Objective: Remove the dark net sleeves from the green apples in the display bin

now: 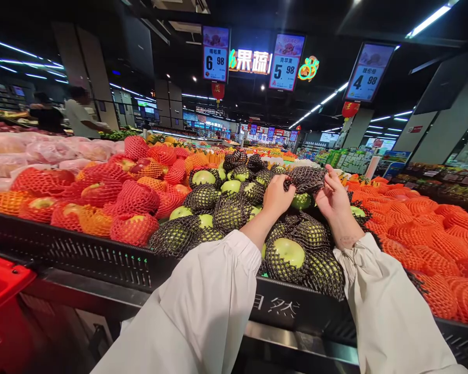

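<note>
Over the heap of green apples (pixel 289 252), my two hands hold a black foam fruit net (pixel 306 179) between them. My left hand (pixel 277 197) pinches its left end with thumb and fingers. At the other end, the fingers of my right hand (pixel 331 195) close on the mesh. A green apple (pixel 301 201) shows just under the net; whether it is inside cannot be made out. Around my hands lie several more green apples, most sleeved in black nets and some partly bare, such as the apple (pixel 203 178) at left.
Red and orange netted apples (pixel 136 200) fill the bin's left side, and fruit in orange nets (pixel 409 228) its right. A black bin wall (pixel 101 254) runs along the front. A red basket (pixel 3 285) stands at lower left. Price signs (pixel 287 62) hang above; two people (pixel 80 114) are far left.
</note>
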### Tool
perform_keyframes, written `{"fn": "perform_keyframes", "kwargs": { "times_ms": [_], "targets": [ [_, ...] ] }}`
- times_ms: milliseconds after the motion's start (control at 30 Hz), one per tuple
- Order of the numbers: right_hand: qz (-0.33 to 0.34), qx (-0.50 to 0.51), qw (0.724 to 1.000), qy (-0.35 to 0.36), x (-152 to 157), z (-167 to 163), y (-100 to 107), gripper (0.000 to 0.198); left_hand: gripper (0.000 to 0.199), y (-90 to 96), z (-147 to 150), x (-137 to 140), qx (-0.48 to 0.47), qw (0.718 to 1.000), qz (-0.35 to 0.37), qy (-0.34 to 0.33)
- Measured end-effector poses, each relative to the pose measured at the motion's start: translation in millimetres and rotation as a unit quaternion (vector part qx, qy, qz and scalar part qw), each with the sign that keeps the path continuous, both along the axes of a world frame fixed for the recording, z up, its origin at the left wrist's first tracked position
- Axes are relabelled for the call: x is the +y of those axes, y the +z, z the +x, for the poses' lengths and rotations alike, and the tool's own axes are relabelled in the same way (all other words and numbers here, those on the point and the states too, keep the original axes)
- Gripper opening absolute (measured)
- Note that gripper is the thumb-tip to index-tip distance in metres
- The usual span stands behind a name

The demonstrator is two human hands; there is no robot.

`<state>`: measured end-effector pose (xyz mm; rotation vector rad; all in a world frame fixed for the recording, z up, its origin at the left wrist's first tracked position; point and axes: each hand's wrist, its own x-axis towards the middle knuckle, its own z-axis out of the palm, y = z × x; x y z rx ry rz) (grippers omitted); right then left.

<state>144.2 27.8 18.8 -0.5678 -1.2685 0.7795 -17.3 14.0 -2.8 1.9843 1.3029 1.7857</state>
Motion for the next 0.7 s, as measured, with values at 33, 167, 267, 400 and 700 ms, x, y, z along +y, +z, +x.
{"fn": "perform_keyframes", "kwargs": {
  "times_ms": [33, 167, 267, 400, 700],
  "targets": [
    [0.005, -0.009, 1.0, 0.007, -3, -1, 1, 0.043, 0.009, -0.3, 0, 1, 0.003, 1.0, -0.006, -0.002],
    [0.004, -0.022, 0.999, 0.035, -9, -8, 3, 0.038, 0.026, -0.6, 1, 1, 0.026, 0.999, -0.01, -0.02],
    [0.005, -0.001, 0.999, 0.038, -5, -11, -1, 0.032, 0.035, -0.8, 1, -1, 0.057, 0.995, 0.032, -0.071],
    [-0.022, 0.014, 0.999, 0.025, 5, -12, -5, 0.03, 0.036, -3.2, 0, -1, 0.09, 0.993, 0.03, -0.074],
    [-0.119, 0.085, 0.984, 0.101, -1, -14, 4, 0.043, 0.022, 22.6, 8, -31, 0.039, 0.995, 0.063, 0.06]
  ]
}}
